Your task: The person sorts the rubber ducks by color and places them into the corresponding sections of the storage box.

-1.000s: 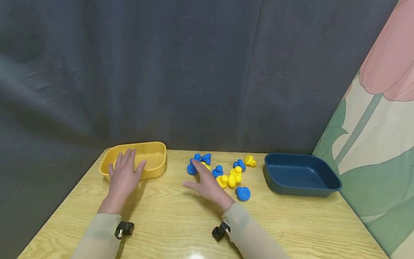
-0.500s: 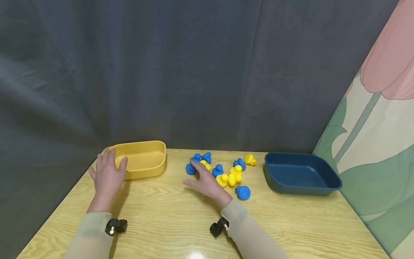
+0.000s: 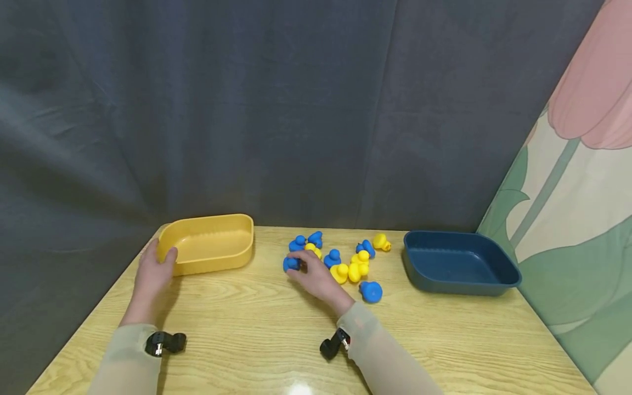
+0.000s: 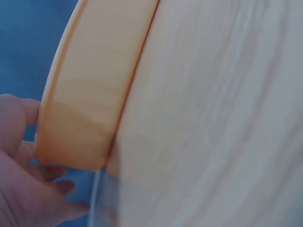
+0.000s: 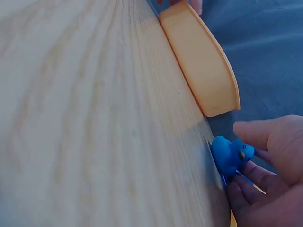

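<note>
At the left end of a yellow plastic tub [image 3: 212,263], my left hand [image 3: 153,274] grips the end wall, thumb near the front corner. The left wrist view has the fingers of this hand [image 4: 28,175] around the tub's end. My right hand [image 3: 318,277] has its fingers curled round a blue rubber duck [image 3: 291,264] at the left of a loose group. In the right wrist view this blue duck [image 5: 227,155] stands upright between thumb and fingers. Beside it are more blue ducks [image 3: 333,259] and yellow ducks [image 3: 339,273], partly behind the hand.
A dark blue tub [image 3: 461,288] stands at the right of the wooden table [image 3: 257,334]. One blue duck [image 3: 371,292] lies with its underside showing, nearest the front. A dark curtain [image 3: 316,109] hangs behind the table; a flower-printed cloth [image 3: 568,230] is on the right.
My left hand has moved left from over the yellow tub to its left end and taken hold there. The fingers of my right hand have bent round the blue duck.
</note>
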Available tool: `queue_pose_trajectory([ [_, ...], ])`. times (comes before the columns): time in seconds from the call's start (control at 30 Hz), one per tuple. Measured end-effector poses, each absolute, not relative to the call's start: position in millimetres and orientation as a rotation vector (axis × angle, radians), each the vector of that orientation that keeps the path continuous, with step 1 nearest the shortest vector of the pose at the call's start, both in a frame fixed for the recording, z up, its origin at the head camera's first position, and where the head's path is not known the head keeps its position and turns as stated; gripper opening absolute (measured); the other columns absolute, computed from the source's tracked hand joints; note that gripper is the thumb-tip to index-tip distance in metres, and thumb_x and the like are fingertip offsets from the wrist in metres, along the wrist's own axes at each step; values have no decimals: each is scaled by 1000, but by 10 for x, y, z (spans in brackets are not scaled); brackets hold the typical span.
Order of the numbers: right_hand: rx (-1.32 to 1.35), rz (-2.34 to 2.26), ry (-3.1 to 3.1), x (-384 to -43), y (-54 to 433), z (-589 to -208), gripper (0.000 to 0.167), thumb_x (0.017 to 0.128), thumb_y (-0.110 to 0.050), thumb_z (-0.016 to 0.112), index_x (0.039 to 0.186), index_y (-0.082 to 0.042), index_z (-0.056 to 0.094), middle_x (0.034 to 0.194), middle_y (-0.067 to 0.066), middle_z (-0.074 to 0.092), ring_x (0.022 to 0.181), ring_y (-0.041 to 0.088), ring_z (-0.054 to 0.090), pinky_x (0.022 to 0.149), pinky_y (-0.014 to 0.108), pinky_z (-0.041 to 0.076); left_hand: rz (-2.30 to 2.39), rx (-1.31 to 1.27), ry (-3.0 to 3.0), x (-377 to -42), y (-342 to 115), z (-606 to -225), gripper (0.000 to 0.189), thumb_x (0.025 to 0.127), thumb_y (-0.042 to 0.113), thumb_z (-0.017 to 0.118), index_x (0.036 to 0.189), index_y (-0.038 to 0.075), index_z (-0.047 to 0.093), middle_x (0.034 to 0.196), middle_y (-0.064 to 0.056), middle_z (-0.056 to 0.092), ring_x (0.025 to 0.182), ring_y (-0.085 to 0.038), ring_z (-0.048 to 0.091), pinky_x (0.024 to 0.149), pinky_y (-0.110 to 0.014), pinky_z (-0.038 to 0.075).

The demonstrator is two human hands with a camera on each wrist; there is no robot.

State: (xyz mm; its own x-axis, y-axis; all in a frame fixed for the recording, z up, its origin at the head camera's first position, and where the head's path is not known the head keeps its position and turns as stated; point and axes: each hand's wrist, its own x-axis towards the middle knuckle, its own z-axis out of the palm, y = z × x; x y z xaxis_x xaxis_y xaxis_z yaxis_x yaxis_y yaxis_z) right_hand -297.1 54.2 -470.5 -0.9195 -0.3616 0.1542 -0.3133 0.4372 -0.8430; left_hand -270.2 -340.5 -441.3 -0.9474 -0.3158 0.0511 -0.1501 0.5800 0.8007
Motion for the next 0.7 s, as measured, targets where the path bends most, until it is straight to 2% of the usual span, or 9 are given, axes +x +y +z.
queue_pose_trajectory([
  [0.13,-595,-1526,2659,-2979,550,-4728,29,109,-11,73,137,-8,74,143,13,64,127,31,63,114,50,53,-1488,430,-2571,-2698,-3422,-4480,81,119,39,37,176,7,-10,181,-27,-7,166,-51,-3,133,-65,3],
  [0.23,-588,-1517,2682,-2991,562,-4738,25,108,-10,73,133,-8,76,138,11,67,124,30,65,111,49,54,-1549,434,-2518,-2715,-3407,-4518,81,119,39,38,176,10,-11,182,-22,-10,167,-47,-6,134,-63,1],
  [0.47,-533,-1537,2685,-2977,576,-4707,30,109,-17,74,136,-7,76,135,10,72,122,30,68,108,49,57,-1631,405,-2467,-2739,-3314,-4554,82,119,34,40,176,12,-13,182,-19,-12,168,-43,-9,135,-58,-1],
  [0.7,-493,-1550,2719,-2979,578,-4656,29,109,-17,74,135,-6,77,129,8,75,116,28,70,104,48,58,-1628,348,-2510,-2759,-3181,-4536,82,119,34,41,176,13,-13,182,-21,-10,167,-44,-7,135,-60,-1],
])
